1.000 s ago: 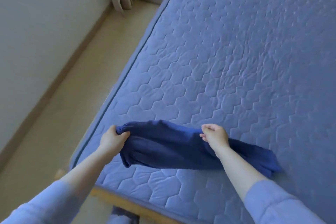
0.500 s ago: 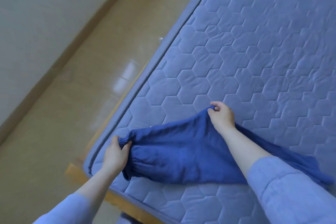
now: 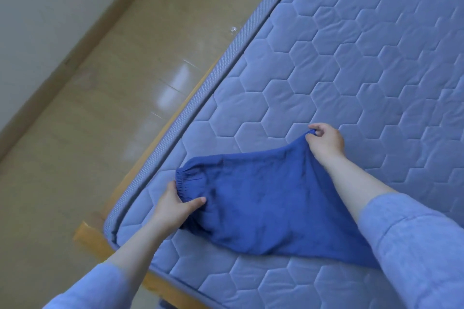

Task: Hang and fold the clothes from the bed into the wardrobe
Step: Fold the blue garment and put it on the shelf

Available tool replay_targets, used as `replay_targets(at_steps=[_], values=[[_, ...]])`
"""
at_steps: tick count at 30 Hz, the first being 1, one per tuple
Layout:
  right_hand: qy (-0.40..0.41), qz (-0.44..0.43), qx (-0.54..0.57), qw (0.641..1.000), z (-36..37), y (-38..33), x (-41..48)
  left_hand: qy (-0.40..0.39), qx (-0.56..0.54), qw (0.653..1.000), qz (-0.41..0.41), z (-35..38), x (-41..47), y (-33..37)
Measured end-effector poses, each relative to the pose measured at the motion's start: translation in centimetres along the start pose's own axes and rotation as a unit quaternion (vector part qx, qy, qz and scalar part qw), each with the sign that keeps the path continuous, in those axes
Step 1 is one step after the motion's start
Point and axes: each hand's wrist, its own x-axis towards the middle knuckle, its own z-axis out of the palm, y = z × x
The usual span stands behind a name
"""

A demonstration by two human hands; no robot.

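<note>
The left hand (image 3: 177, 204) grips the gathered band of the blue garment (image 3: 271, 198) at its 9 o'clock edge, thumb on top. The right hand (image 3: 326, 142), arm outstretched, pinches its 1 o'clock corner.

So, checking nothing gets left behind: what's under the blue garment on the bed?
The blue garment rests on the quilted mattress, which shows beside it. Anything directly beneath the cloth is covered.

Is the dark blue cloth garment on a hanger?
No, the dark blue cloth garment lies on the quilted mattress, gripped by left hand and right hand.
</note>
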Motion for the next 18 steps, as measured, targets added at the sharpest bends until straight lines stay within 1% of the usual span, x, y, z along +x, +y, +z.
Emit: replay_targets(at_steps=[3,8,11,13,14,16,18], values=[[-0.001,0.003,0.020,1.000,0.1,0.3,0.1,-0.008,0.046,0.999,0.005,-0.1,-0.6,-1.4],[-0.014,0.010,0.036,0.999,0.1,-0.1,-0.2,0.031,0.064,0.997,0.024,-0.6,-1.4,-3.0],[-0.053,0.011,0.031,0.998,0.4,-0.2,-0.6,0.005,0.030,0.999,0.009,-0.7,-1.6,-4.1],[-0.075,0.012,0.027,0.997,0.5,0.0,-0.8,-0.013,0.041,0.999,0.033,-0.5,-1.8,-4.8],[-0.079,0.011,0.023,0.997,0.5,0.0,-1.0,0.001,0.060,0.996,0.059,-0.3,-1.9,-5.1],[-0.081,0.010,0.017,0.997,0.5,0.1,-1.2,0.062,0.102,0.986,0.113,0.0,-2.2,-5.6],[-0.080,0.000,0.007,0.997,0.4,0.1,-1.4,0.116,0.110,0.977,0.138,0.4,-2.5,-5.6]])
